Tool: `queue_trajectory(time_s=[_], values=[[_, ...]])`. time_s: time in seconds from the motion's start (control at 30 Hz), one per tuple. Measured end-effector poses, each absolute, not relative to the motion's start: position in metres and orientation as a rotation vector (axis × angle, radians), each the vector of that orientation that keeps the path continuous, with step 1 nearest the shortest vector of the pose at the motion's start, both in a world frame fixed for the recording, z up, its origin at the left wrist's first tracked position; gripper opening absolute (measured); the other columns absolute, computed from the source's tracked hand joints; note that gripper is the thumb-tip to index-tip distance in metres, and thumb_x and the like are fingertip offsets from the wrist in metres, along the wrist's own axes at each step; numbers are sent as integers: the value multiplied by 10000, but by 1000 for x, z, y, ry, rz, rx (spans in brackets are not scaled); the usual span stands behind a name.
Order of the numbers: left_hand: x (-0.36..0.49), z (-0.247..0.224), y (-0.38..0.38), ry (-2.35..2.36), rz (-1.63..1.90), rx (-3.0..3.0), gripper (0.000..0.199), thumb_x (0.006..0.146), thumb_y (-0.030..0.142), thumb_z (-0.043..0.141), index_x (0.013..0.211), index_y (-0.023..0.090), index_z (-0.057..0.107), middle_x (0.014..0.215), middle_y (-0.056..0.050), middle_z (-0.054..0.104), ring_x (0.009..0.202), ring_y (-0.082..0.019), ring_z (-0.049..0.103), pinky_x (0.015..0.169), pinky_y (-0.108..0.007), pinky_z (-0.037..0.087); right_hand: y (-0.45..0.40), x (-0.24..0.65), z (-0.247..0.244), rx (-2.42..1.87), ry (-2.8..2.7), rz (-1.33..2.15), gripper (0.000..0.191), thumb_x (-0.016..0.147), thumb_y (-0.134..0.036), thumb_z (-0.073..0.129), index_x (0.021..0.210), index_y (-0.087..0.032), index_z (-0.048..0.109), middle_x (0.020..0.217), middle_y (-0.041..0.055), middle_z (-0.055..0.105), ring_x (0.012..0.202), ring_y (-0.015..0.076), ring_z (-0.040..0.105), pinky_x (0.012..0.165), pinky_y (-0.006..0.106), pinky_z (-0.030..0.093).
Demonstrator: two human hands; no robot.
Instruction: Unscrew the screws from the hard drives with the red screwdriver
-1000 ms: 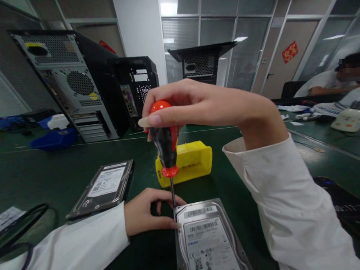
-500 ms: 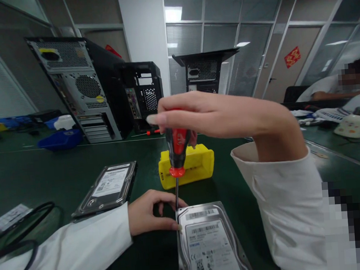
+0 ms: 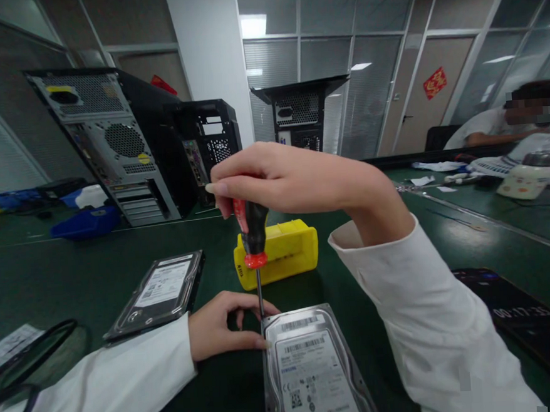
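My right hand point(image 3: 277, 177) is wrapped over the handle of a red-and-black screwdriver point(image 3: 253, 236), which stands nearly upright. Its tip meets the far left corner of a silver hard drive point(image 3: 309, 360) with a white label. My left hand point(image 3: 229, 325) grips that same corner, thumb on the near side and fingers behind, close around the shaft. The screw under the tip is too small to make out. Just behind the screwdriver, a yellow plastic bin point(image 3: 297, 254) lies with its opening facing me. Another hard drive point(image 3: 161, 292) rests on the table beyond my left forearm.
Several computer cases point(image 3: 124, 141) stand along the back of the green table. A blue bin point(image 3: 85, 223) sits at the left, black cables point(image 3: 53, 337) curl at the near left. A phone point(image 3: 523, 320) showing a timer lies right of my sleeve. Another person point(image 3: 486, 125) sits far right.
My right hand has turned with the screwdriver, showing more black on the handle. My left hand holds the same corner. The view has shifted slightly, and the phone now shows.
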State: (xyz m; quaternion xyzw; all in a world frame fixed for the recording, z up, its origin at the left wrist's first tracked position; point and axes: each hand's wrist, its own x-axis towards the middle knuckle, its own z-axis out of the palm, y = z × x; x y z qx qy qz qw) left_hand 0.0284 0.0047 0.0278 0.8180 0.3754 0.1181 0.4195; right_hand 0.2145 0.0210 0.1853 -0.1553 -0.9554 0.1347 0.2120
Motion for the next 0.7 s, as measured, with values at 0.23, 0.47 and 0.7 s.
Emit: queue_trajectory(time_s=[0.23,0.47,0.7], values=[[27,26,5,944,293,2041,407,703,344,702,1084,214,648,993,-8,665,816,-164,539,561,-208,324,5,220,194,-466,-2730,507,203,905,-170,369,944,-139,565,952,-16,590,813,57,554,654,140,440],[29,30,2,939,316,2061,358,708,284,712,1056,216,658,1009,11,676,803,-144,519,589,-203,348,18,227,189,-631,-2634,331,193,879,-290,492,957,-116,522,875,20,552,685,73,482,556,186,403],[29,32,3,950,288,2067,354,713,304,704,1055,228,657,990,15,673,739,-126,504,576,-199,349,27,226,185,-574,-2624,328,264,863,-361,506,758,-120,511,681,-19,468,571,53,419,499,178,346]])
